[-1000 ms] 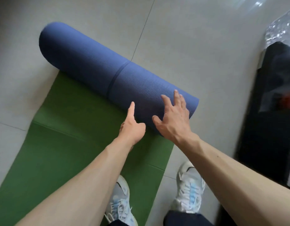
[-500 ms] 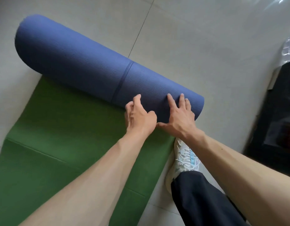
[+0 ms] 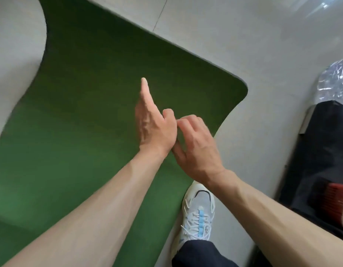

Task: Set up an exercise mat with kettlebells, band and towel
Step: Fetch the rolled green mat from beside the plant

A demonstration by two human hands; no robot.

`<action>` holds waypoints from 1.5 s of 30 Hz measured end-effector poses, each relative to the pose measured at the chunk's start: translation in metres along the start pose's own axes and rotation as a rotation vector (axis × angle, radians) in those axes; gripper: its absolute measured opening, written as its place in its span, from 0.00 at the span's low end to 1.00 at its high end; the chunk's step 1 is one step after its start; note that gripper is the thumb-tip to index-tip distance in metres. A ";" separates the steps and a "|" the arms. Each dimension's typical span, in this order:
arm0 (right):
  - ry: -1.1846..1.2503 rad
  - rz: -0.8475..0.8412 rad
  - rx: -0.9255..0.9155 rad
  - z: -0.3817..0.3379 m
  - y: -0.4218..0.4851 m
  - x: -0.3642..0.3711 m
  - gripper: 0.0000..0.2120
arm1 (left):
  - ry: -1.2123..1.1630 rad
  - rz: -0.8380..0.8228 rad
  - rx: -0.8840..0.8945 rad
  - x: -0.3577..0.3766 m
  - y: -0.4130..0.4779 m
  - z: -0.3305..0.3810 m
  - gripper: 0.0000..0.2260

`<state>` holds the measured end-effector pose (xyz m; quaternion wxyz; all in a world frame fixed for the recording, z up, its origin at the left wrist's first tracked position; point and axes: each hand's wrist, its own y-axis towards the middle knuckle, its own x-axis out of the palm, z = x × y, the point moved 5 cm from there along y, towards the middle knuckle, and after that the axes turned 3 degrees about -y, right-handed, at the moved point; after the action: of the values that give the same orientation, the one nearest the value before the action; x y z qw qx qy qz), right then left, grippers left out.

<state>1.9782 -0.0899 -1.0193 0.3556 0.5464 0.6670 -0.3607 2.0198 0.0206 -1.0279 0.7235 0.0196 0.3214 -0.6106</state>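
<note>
- The green mat (image 3: 80,116) lies spread on the floor (image 3: 244,35), under and left of both hands; its far edge could curl back up.
- Left hand (image 3: 154,130), one finger out, grips nothing.
- Right hand (image 3: 197,147) beside it, fingers curled, empty.
- Right of it, a shoe (image 3: 198,211) at the mat's edge could drag it.

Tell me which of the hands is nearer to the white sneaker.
Right. The right hand hangs just above the white sneaker at the mat's edge. The left hand is farther off, over the green mat toward its middle.
</note>
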 end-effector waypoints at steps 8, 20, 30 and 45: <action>-0.119 -0.371 0.146 0.045 0.054 0.077 0.38 | 0.430 -0.153 0.060 0.035 0.072 -0.048 0.29; -0.244 -0.224 0.160 0.097 0.149 0.135 0.34 | 1.038 -0.266 0.406 0.077 0.196 -0.080 0.35; -0.379 -0.160 0.093 0.150 0.203 0.113 0.35 | 1.041 -0.148 0.160 0.038 0.292 -0.069 0.40; -0.463 -0.061 0.070 0.160 0.204 0.120 0.35 | 0.925 -0.017 0.157 -0.012 0.358 -0.066 0.58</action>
<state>2.1739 -0.1436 -1.2201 0.4689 0.4407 0.5708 -0.5100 2.3114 0.1500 -1.2043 0.4956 0.3417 0.5629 -0.5664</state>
